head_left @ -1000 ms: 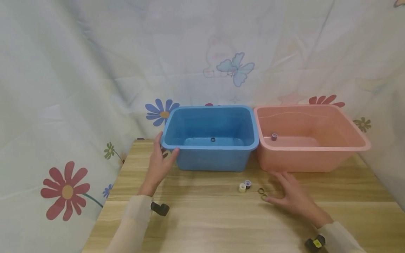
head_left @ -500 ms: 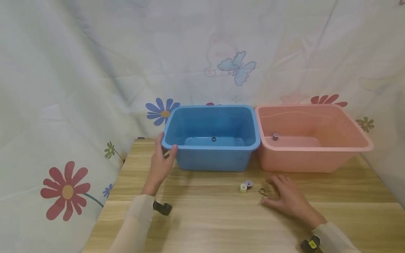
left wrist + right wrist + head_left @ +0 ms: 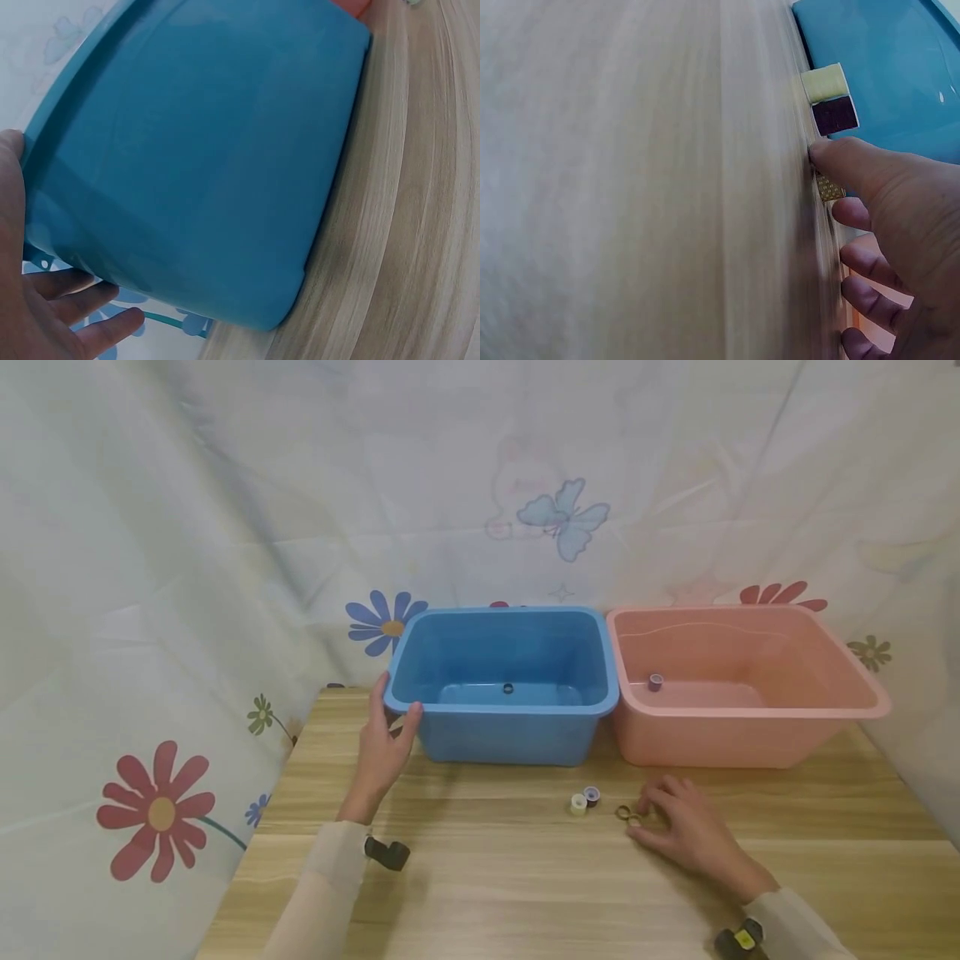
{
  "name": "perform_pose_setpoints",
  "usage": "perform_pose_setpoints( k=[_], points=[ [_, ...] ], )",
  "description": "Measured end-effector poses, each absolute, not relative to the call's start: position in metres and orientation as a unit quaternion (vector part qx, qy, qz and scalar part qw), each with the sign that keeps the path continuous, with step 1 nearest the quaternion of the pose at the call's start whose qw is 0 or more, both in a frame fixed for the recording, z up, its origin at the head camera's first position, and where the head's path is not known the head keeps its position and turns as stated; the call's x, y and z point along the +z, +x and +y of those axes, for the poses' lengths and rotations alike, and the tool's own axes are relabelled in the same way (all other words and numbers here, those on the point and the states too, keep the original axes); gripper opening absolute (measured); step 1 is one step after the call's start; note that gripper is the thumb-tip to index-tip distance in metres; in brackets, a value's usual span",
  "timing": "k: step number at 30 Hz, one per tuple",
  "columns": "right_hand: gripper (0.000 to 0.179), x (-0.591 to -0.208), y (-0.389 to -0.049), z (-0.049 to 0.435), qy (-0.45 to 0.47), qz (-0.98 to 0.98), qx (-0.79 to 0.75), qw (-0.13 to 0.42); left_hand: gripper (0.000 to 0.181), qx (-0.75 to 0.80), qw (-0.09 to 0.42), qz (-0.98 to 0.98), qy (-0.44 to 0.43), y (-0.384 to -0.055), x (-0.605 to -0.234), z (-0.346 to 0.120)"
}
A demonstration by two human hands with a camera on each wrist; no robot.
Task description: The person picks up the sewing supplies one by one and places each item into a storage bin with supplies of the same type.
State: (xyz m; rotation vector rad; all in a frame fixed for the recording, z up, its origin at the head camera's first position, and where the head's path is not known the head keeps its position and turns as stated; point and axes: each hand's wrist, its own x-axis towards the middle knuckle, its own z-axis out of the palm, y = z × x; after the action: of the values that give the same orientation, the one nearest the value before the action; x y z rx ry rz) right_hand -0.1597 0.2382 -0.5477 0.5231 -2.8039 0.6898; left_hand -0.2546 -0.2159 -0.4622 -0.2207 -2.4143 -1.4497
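My left hand (image 3: 381,760) spans the front-left corner of the blue tub (image 3: 502,735), its thumb at the front rim and index finger along the left side. In the left wrist view its other fingers (image 3: 112,330) lie fairly straight below the rim. On the wooden table my right hand (image 3: 693,835) has thumb and index fingertips on either side of a small brass-coloured ring (image 3: 634,820). A second ring (image 3: 623,812) lies just left of it. In the right wrist view a textured gold ring (image 3: 829,187) shows partly behind the thumb.
A pale yellow roll (image 3: 578,805) and a dark purple roll (image 3: 592,796) stand together left of the rings. Beside the blue tub is a pink tub (image 3: 705,743) holding a purple roll (image 3: 656,682). A dark ring (image 3: 508,688) lies inside the blue one.
My right thumb and index finger have drawn closer together around the nearer ring. The left hand stays at the blue tub's corner.
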Motion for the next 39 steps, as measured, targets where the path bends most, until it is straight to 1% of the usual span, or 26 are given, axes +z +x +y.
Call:
perform_pose_setpoints(
  k=[4, 17, 24, 27, 33, 39],
  points=[
    [0.024, -0.547, -0.160, 0.238, 0.183, -0.949, 0.236, 0.105, 0.076, -0.510, 0.158, -0.842, -0.076, -0.255, -0.463, -0.216],
    [0.023, -0.547, -0.160, 0.238, 0.186, -0.947, 0.235, 0.114, 0.074, -0.519, 0.157, -0.836, -0.081, -0.254, -0.468, -0.217],
    [0.022, -0.542, -0.161, 0.238, 0.191, -0.946, 0.240, 0.102, 0.074, -0.516, 0.161, -0.837, -0.082, -0.255, -0.468, -0.216],
    [0.023, -0.534, -0.162, 0.240, 0.210, -0.940, 0.245, 0.109, 0.074, -0.517, 0.164, -0.836, -0.086, -0.257, -0.469, -0.217],
    [0.027, -0.510, -0.167, 0.240, 0.272, -0.920, 0.237, 0.157, 0.073, -0.518, 0.169, -0.834, -0.088, -0.259, -0.470, -0.218],
    [0.028, -0.484, -0.168, 0.238, 0.275, -0.922, 0.225, 0.151, 0.072, -0.516, 0.167, -0.836, -0.084, -0.258, -0.471, -0.218]
  ],
)
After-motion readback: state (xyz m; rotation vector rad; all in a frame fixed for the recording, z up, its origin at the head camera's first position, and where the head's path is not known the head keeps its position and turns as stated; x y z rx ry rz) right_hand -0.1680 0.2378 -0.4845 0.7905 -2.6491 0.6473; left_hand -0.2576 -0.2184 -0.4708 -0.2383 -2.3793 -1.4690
